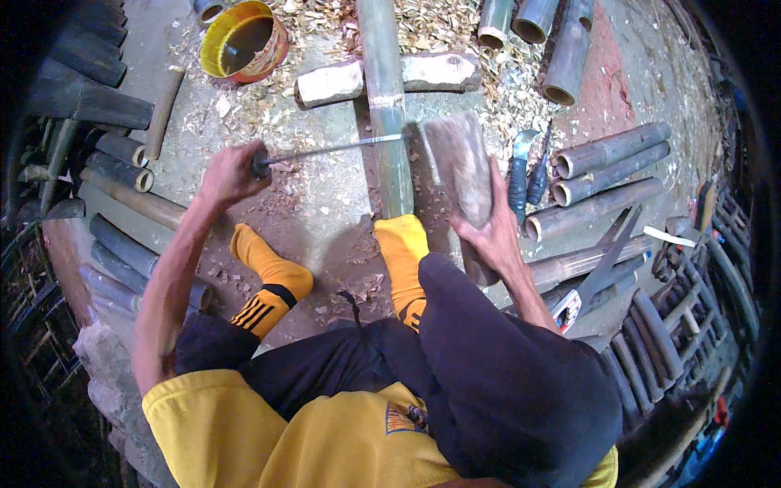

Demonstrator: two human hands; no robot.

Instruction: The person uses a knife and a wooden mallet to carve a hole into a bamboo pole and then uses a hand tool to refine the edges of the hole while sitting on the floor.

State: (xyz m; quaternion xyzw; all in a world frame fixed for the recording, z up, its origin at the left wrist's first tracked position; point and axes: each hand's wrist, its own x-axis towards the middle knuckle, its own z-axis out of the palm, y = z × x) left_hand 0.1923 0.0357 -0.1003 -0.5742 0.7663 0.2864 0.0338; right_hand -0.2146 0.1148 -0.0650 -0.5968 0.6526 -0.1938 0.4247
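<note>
My left hand (233, 175) is closed round the dark handle of a long thin chisel-like tool (325, 149). Its narrow metal shaft points right, and the far end meets a green bamboo pole (379, 57). In my right hand (493, 234) is a thick wooden block (460, 163), slightly blurred, just right of the pole. The pole lies lengthwise over a short pale log (439, 71). A yellow-socked foot (400, 244) touches its near end. Whether the tool's tip has entered the bamboo cannot be made out.
Wood chips (447, 24) cover the floor at the back. A yellow bucket (246, 41) with dark liquid stands at back left. Right of me lie a blade with a wrapped handle (518, 175), cut bamboo tubes (614, 150) and a handsaw (602, 268). More tubes (122, 244) lie at left.
</note>
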